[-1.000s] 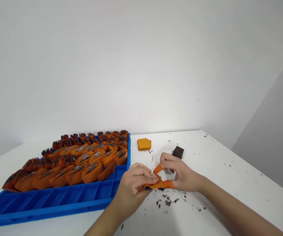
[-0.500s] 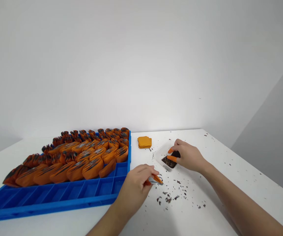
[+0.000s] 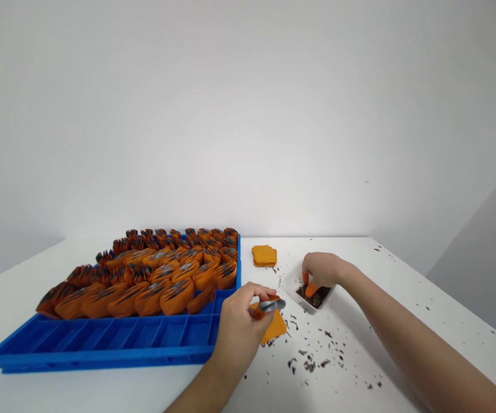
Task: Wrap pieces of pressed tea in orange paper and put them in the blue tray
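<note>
My left hand is closed on a small metal tool and rests over a flat orange square sheet on the white table. My right hand, with orange finger cots on the fingertips, reaches into a small clear dish of dark crumbly material and pinches at it. A short stack of orange sheets lies behind, near the table's back edge.
A blue compartment tray on the left holds several rows of filled orange wraps; its front rows stand bare. Dark crumbs are scattered over the white table, whose right edge runs diagonally.
An orange sheet now lies flat under my left hand. My right hand stays at the dish of dark material, which it reached half a second ago. The view shifted left.
</note>
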Demonstrator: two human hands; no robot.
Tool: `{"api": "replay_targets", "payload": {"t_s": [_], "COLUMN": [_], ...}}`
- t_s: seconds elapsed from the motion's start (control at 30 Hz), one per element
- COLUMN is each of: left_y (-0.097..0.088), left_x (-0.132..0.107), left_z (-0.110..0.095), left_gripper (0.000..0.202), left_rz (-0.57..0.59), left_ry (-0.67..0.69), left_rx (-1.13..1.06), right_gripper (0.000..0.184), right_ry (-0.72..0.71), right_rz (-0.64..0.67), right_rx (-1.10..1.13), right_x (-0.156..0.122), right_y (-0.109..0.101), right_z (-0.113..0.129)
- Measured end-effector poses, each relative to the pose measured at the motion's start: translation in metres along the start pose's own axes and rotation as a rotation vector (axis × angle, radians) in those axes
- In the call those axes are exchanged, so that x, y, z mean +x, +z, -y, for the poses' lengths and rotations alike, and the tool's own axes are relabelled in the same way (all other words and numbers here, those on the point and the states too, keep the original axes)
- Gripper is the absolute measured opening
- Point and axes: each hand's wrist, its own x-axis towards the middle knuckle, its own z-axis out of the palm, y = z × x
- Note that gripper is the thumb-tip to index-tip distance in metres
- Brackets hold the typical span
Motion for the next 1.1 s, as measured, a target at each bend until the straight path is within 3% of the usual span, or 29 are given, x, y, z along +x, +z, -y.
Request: {"api": "replay_targets", "payload": {"t_s": [0.13,0.57,0.63,0.77,0.87,0.97,1.1], "left_y": [0.001,-0.002,-0.002,-0.001,0.000,0.001,0.001], "left_x": [0.000,0.001,0.001,0.000,0.000,0.000,0.000], "left_z": [0.000,-0.002,-0.001,0.002,0.002,-0.002,-0.005], "left_gripper": [0.014,0.017,0.021,0.029,0.037,0.042,0.046], "left_rz": [0.002,-0.001,0.000,0.008,0.011,0.002,-0.038], "left_ry": [-0.029,-0.055,-0.053,-0.092,-0.123,-0.136,-0.141], "left_rx": [0.007,0.064,0.068,0.039,-0.042,-0.117,-0.136], "right_gripper": [0.018,0.008,0.011,0.022,0.034,0.037,0.038], "right_ry": [-0.020,-0.116,-0.177,-0.539,-0.674,-0.718,-0.713], "right_rz": [0.002,-0.219,-0.280,-0.487,-0.575,-0.546,-0.470], "right_rx": [0.044,0.163,0.208,0.508,0.722,0.826,0.802], "right_x": [-0.004,-0.047,-0.057,-0.075,-0.080,-0.075,-0.063], "right_y": [-0.008,-0.049,-0.055,-0.061,-0.056,-0.047,-0.037], "right_z": [-0.004,-0.028,-0.020,0.014,0.045,0.063,0.066]}}
